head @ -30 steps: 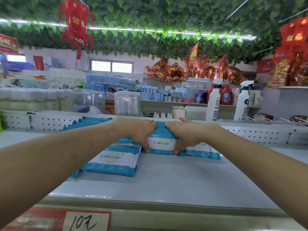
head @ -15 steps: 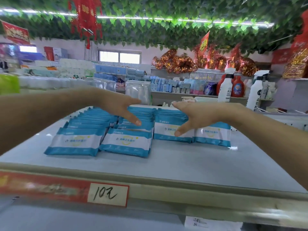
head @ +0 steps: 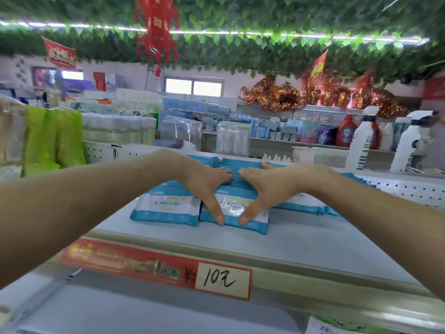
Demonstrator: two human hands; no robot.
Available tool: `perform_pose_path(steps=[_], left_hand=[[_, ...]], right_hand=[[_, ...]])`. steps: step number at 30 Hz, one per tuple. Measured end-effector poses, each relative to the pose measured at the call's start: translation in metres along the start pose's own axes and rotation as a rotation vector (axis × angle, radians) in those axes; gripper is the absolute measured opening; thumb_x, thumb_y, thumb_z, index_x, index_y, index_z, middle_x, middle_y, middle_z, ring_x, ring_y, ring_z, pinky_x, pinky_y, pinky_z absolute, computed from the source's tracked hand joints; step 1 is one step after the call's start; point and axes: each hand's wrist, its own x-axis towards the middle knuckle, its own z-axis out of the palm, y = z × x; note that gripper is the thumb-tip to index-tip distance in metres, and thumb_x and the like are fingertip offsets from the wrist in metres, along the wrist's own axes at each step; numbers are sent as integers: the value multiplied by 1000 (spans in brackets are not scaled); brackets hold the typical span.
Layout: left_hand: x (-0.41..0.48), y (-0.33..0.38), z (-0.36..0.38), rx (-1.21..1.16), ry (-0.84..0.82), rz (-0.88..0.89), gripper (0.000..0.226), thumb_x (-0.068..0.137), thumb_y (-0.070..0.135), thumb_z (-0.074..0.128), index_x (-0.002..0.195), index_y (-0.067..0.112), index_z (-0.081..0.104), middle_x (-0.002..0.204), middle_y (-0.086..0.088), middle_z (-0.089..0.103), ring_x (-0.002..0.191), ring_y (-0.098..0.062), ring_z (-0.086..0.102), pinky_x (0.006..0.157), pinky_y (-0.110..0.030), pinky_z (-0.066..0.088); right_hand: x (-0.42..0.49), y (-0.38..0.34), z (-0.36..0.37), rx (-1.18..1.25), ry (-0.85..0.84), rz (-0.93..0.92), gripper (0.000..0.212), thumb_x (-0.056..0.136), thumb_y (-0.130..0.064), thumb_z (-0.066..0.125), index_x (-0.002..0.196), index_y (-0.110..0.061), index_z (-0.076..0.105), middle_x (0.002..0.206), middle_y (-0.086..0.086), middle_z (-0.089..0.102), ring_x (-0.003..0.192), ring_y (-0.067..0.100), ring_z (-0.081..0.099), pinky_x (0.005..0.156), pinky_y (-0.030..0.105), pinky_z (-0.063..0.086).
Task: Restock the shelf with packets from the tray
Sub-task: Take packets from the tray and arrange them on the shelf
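Blue-and-white wipe packets lie in rows on the grey shelf (head: pixel 289 244). Both my hands are on the middle row (head: pixel 232 206). My left hand (head: pixel 204 182) and my right hand (head: pixel 272 184) lie flat over the packet tops, fingertips nearly meeting at the back. Both thumbs stretch forward and press the front packet's lower edge. Another row of packets (head: pixel 166 208) sits just to the left, and a further row (head: pixel 303 203) lies to the right, partly hidden by my right wrist. No tray is in view.
A red price strip with a handwritten tag (head: pixel 222 280) runs along the shelf's front edge. A white perforated rail (head: pixel 409 191) closes the back. White spray bottles (head: pixel 361 145) stand at the back right, green packs (head: pixel 53 138) at the left, clear boxes (head: pixel 232 138) behind.
Half a second ago my hands hovered open above the rows. They have come down together onto the middle row, with thumbs against its front packet.
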Motion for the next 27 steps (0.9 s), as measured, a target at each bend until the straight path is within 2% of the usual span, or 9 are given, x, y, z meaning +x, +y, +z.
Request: perform_pose_path(steps=[4, 7, 9, 11, 13, 17, 20, 23, 27], left_hand=[[17, 2, 0, 30, 63, 46, 128, 77, 71, 75, 165, 17, 1, 174, 1, 0, 159, -21, 6, 129, -41, 11], [35, 0, 0, 53, 146, 52, 124, 75, 73, 76, 163, 13, 13, 170, -5, 19, 154, -27, 23, 128, -44, 21], [48, -5, 0, 61, 216, 57, 113, 71, 71, 80, 153, 13, 30, 154, -5, 41, 138, -27, 44, 119, -46, 36], [59, -11, -2, 82, 269, 69, 98, 69, 67, 84, 140, 15, 41, 137, -2, 52, 119, -23, 54, 109, -45, 46], [64, -15, -5, 115, 306, 82, 92, 70, 64, 85, 136, 15, 44, 131, -2, 55, 113, -22, 56, 105, -42, 48], [69, -22, -4, 100, 338, 72, 92, 70, 62, 86, 137, 14, 45, 131, -2, 57, 111, -21, 58, 101, -38, 51], [67, -30, -1, 12, 301, 34, 95, 68, 65, 86, 138, 17, 43, 130, 1, 60, 110, -21, 59, 101, -41, 52], [63, -39, -3, -136, 280, 38, 80, 71, 62, 87, 128, 25, 46, 125, 7, 64, 105, -16, 62, 98, -36, 53], [47, -48, -10, -315, 231, 6, 81, 80, 63, 78, 139, 20, 44, 138, 8, 57, 122, -17, 57, 109, -36, 44]], right_hand=[[10, 5, -1, -59, 31, 65, 132, 64, -92, 65, 162, -19, 15, 171, 1, 17, 157, 23, 16, 129, 46, 10], [23, 14, 1, -81, 71, 131, 125, 59, -95, 64, 153, -21, 30, 161, 0, 35, 147, 25, 32, 125, 46, 23], [30, 19, 4, -95, 98, 154, 122, 58, -95, 63, 151, -21, 33, 159, 1, 38, 146, 27, 34, 125, 47, 22], [36, 22, 5, -119, 130, 157, 119, 66, -90, 64, 154, -17, 31, 162, 4, 35, 149, 28, 30, 129, 45, 12], [38, 22, 6, -151, 160, 156, 117, 73, -85, 64, 157, -13, 27, 165, 7, 30, 152, 27, 26, 128, 42, 6], [43, 20, 9, -198, 199, 149, 118, 79, -84, 59, 161, -9, 18, 168, 11, 22, 154, 27, 21, 128, 42, 3], [42, 22, 12, -147, 194, 138, 114, 80, -83, 60, 160, -11, 20, 167, 8, 25, 153, 27, 24, 128, 41, 5], [35, 26, 14, -81, 174, 124, 115, 76, -82, 65, 159, -15, 21, 165, 3, 28, 151, 25, 26, 127, 39, 7], [32, 26, 14, -60, 168, 117, 117, 77, -79, 68, 162, -16, 16, 167, 2, 26, 152, 24, 23, 126, 37, 8]])
